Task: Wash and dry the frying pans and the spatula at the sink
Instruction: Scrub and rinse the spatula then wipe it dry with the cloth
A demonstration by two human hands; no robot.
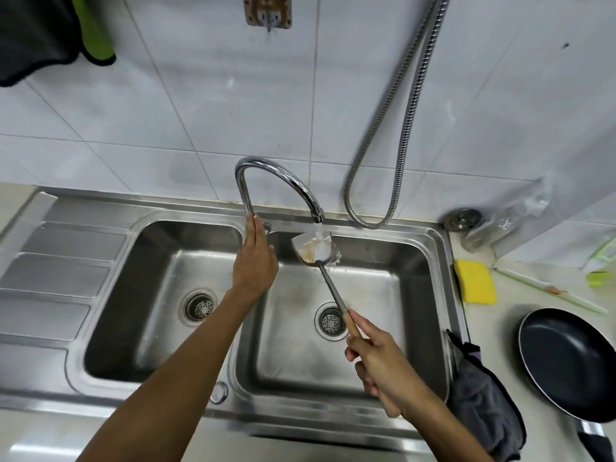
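Rinsing one spatula point(316, 251), one frying pan point(567, 363) aside

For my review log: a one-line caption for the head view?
Right hand holds a spatula under the running tap, left hand at the tap's base, frying pan on the counter.

Frying pan point(566, 361) handle beyond lower edge

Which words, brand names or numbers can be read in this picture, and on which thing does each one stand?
No text can be read anywhere.
Green and white packet at the right edge: any print is too blurred to read.
Frying pan, spatula, yellow sponge and tap: no lettering shows.
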